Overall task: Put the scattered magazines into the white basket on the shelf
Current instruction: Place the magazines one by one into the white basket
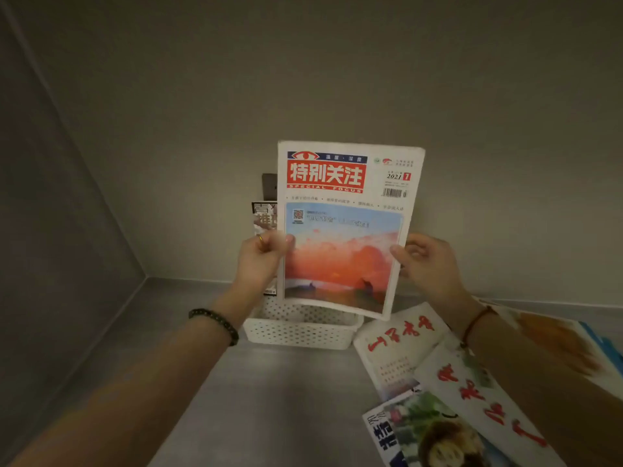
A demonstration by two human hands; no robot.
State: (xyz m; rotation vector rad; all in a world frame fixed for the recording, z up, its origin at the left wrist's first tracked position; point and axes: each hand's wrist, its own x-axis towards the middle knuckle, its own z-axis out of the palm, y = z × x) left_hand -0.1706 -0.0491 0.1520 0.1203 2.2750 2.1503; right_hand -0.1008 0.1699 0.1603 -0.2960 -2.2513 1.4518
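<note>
Fingers (397, 253) pinch both edges of the red-titled sunset magazine (344, 203).

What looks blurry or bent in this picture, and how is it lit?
Head view: dim, yellowish light, brightest on the held magazine; the wide lens bends the wall edges; the left hand, right hand and loose magazines at the right are smeared by blur; the white basket looks fairly sharp.

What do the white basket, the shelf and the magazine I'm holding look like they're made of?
Basket: probably moulded plastic, matte white, given its even grid of holes and thick rim. Shelf: grey, smooth, dull sheen; brushed metal or laminate, unclear which. Magazine: paper with a printed cover, curving at its bottom edge.
</note>
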